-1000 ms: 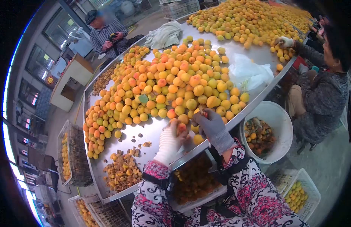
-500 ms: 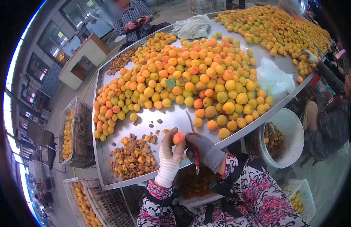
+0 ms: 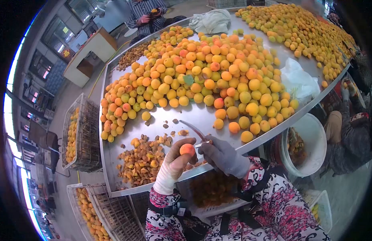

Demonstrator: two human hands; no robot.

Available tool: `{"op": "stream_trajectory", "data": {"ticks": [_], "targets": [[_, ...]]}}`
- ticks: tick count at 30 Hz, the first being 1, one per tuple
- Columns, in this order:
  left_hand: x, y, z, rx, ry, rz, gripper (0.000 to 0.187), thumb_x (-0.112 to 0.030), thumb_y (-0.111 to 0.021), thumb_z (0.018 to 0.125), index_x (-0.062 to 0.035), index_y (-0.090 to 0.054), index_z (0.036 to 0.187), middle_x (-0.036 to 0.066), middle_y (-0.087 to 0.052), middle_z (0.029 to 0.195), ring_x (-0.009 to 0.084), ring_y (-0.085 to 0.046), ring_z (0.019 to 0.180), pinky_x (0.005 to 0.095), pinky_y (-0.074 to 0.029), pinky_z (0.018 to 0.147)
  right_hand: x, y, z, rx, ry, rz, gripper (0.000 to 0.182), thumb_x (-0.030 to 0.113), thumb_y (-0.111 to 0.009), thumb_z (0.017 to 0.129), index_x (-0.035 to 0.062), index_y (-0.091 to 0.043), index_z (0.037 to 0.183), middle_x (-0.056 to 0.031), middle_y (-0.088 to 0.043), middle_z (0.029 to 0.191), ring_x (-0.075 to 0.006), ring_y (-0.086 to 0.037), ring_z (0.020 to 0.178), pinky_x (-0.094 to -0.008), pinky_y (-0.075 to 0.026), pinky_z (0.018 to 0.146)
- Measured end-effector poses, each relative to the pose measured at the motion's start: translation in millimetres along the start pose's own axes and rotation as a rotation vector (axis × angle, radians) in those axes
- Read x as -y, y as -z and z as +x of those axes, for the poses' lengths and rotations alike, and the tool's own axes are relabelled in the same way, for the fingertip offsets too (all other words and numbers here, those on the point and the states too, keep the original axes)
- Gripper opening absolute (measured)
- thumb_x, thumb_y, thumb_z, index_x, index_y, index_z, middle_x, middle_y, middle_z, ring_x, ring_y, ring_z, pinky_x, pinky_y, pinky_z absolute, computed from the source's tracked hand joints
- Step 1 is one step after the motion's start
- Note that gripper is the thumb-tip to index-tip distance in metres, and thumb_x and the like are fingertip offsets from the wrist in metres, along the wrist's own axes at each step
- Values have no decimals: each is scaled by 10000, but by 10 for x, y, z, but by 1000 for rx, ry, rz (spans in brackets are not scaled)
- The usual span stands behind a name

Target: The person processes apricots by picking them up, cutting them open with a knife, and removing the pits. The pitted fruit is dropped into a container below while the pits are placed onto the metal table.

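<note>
Head cam here, and I've got the left hand point(image 3: 170, 164) pinching a reddish fruit point(image 3: 187, 150) by the metal table's point(image 3: 154, 126) near edge, right hand point(image 3: 226, 157) gripping some curved tool point(image 3: 193, 128) it kinda half hides, with a shadowy crate point(image 3: 220, 211) underneath partly blocked and the fruit pile point(image 3: 194, 76) beyond.

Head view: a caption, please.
Left hand holds a reddish-orange fruit and gloved right hand a tool at a metal table.

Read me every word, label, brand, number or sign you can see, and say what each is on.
No text is readable.
Yellow patch on the window: too small.
Red-and-yellow patch near it: too small.
White tag at the left sleeve: too blurred.
</note>
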State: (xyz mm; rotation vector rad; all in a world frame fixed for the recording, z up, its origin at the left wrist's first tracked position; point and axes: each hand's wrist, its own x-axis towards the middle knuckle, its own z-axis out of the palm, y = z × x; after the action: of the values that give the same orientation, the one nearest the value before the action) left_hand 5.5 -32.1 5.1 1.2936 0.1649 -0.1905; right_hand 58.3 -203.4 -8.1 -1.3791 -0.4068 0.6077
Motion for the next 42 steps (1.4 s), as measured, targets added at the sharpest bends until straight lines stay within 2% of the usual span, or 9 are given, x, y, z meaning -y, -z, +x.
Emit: {"op": "stream_trajectory", "data": {"ticks": [12, 14, 16, 21, 28, 30, 32, 37, 42], "targets": [[46, -52, 42, -46, 107, -90, 379, -136, -487, 781, -20, -491, 1141, 19, -496, 751, 100, -464, 624, 243, -405, 611, -97, -20, 44, -57, 15, -325, 350, 357, -436, 926, 30, -542, 992, -39, -527, 677, -115, -508, 643, -275, -425, 603], [103, -13, 71, -7, 36, 111, 349, -156, -470, 805, -15, -494, 1123, 26, -495, 721, 112, -468, 603, 251, -409, 595, -139, -32, 80, -74, 3, -332, 360, 366, -440, 922, 27, -543, 989, -43, -531, 681, -122, -511, 641, -276, -429, 605], [122, -9, 83, -18, 85, 60, 332, -167, -463, 817, -13, -497, 1110, 30, -493, 699, 114, -465, 591, 253, -404, 587, -154, -37, 112, -86, -21, -282, 454, 458, -440, 893, 11, -510, 931, -207, -575, 730, -390, -566, 745, -396, -433, 632], [212, -11, 84, -26, 144, -146, 300, -202, -454, 845, -14, -504, 1073, 38, -481, 642, 115, -456, 566, 243, -383, 548, -153, -65, 117, -135, -8, -539, 438, 463, -408, 898, 36, -509, 903, -198, -594, 732, -403, -573, 718, -442, -448, 619], [94, -297, 127, -306, 29, 237, 273, -159, -499, 837, -29, -501, 1078, 22, -502, 735, 86, -449, 620, 224, -419, 598, -35, -30, 133, -274, -16, -986, 342, 419, -414, 896, 91, -508, 887, -162, -593, 674, -375, -585, 653, -477, -448, 571], [142, -247, 132, -400, -319, 257, 309, -145, -515, 825, -32, -487, 1111, 41, -517, 847, 94, -469, 710, 224, -433, 675, -78, 103, 165, -343, -1, -976, 328, 408, -424, 893, 91, -506, 888, -157, -594, 674, -374, -584, 651, -478, -444, 566], [137, -37, 203, -308, -235, -2, 420, -147, -564, 806, -24, -451, 1191, 72, -518, 1016, 142, -516, 806, 281, -427, 796, -95, 146, 167, -394, 30, -970, 314, 398, -434, 890, 91, -504, 889, -153, -594, 674, -374, -582, 649, -479, -440, 561], [333, 170, 323, 11, -174, -541, 521, -215, -610, 817, 26, -400, 1229, 116, -552, 1049, 257, -565, 977, 372, -432, 898, -171, 17, 46, -219, 82, -673, 289, 333, -497, 883, 47, -529, 915, -152, -590, 701, -342, -591, 693, -397, -443, 591], [298, 98, 298, -50, -121, -523, 533, -297, -576, 841, 18, -401, 1233, 132, -581, 1024, 276, -556, 981, 391, -449, 866, -206, -110, 3, -159, 100, -655, 270, 310, -495, 882, 45, -521, 924, -169, -589, 713, -365, -586, 714, -422, -445, 601]]}}
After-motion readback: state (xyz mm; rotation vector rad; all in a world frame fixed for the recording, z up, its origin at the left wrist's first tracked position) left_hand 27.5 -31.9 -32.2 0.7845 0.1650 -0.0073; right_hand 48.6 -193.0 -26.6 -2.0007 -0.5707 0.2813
